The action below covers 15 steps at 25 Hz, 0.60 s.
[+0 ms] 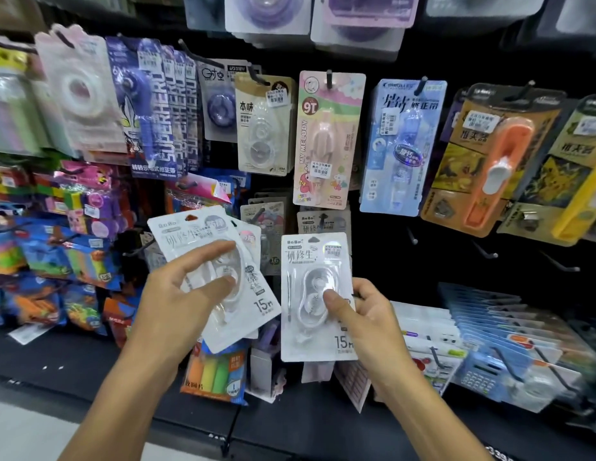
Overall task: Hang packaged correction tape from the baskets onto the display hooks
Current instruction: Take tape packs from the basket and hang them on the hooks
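Observation:
My left hand (186,291) grips a small stack of white correction tape packs (256,304), tilted to the left, thumb across the top blister. My right hand (363,314) holds a single white correction tape pack (314,261) upright, thumb pressed on its blister. Just above that pack, an identical grey-white pack (323,222) hangs on the black display wall. Bare black hooks (486,252) stick out of the wall to the right of my hands. No basket is in view.
Other carded correction tapes hang above: a beige one (263,128), a pink My Melody one (326,141), a blue one (401,148), orange and yellow ones (499,161). Colourful packs (80,207) crowd the left. Rows of packs (489,347) on hooks fill the lower right.

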### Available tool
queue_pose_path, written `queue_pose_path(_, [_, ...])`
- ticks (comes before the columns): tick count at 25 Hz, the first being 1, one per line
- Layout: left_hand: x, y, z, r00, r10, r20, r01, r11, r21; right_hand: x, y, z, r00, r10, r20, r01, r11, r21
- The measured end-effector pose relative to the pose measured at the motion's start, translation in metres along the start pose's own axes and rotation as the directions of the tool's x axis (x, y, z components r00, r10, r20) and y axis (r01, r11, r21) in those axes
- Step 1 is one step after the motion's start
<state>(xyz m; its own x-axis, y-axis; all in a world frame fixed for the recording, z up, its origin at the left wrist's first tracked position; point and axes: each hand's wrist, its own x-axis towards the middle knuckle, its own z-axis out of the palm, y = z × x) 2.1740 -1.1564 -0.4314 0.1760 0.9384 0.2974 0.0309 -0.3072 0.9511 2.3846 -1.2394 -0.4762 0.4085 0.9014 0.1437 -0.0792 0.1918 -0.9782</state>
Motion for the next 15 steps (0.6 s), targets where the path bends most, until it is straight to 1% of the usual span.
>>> queue_pose_path(2, [0.0,0.004,-0.003,1.0,0.015,0.021,-0.016,1.0,0.025,-0.001,0.002,0.0,1.0,-0.011,0.027,0.012,0.998,-0.066])
queue_pose_path(4, [0.001,0.004,-0.007,0.999,-0.004,0.045,0.002,0.999,0.037,-0.005,0.003,0.002,0.997,-0.059,0.044,0.061,0.996,-0.06])
queue_pose_path(6, [0.001,0.003,-0.01,0.998,-0.014,0.054,0.014,1.0,0.006,-0.005,0.001,0.006,0.992,-0.128,-0.017,0.127,0.991,-0.043])
queue_pose_path(7, [0.0,0.003,-0.01,0.998,-0.016,0.055,0.017,1.0,-0.019,-0.003,0.001,0.007,0.986,-0.147,-0.082,0.139,0.985,-0.102])
queue_pose_path(9, [0.001,-0.003,-0.007,0.998,-0.002,0.062,0.008,0.996,-0.093,0.009,0.001,0.01,0.964,-0.145,-0.224,0.084,0.962,-0.26])
queue_pose_path(10, [0.001,-0.005,-0.004,0.997,0.001,0.075,0.01,0.99,-0.141,0.017,0.001,0.011,0.952,-0.134,-0.274,0.041,0.947,-0.32])
queue_pose_path(11, [0.0,-0.005,0.0,0.995,-0.003,0.096,0.02,0.982,-0.186,0.024,0.001,0.011,0.943,-0.113,-0.314,-0.004,0.937,-0.351])
queue_pose_path(12, [0.0,-0.005,0.004,0.993,-0.007,0.115,0.032,0.974,-0.223,0.029,-0.001,0.011,0.932,-0.078,-0.353,-0.053,0.937,-0.346])
queue_pose_path(13, [0.0,-0.006,0.008,0.991,-0.018,0.131,0.051,0.966,-0.252,0.032,-0.002,0.009,0.922,-0.038,-0.386,-0.1,0.938,-0.333])
queue_pose_path(14, [0.0,-0.006,0.012,0.988,-0.041,0.146,0.08,0.958,-0.277,0.032,-0.003,0.007,0.916,-0.032,-0.4,-0.124,0.925,-0.358])
queue_pose_path(15, [-0.001,-0.006,0.016,0.984,-0.072,0.163,0.119,0.947,-0.3,0.029,-0.003,0.006,0.924,-0.061,-0.379,-0.109,0.905,-0.412])
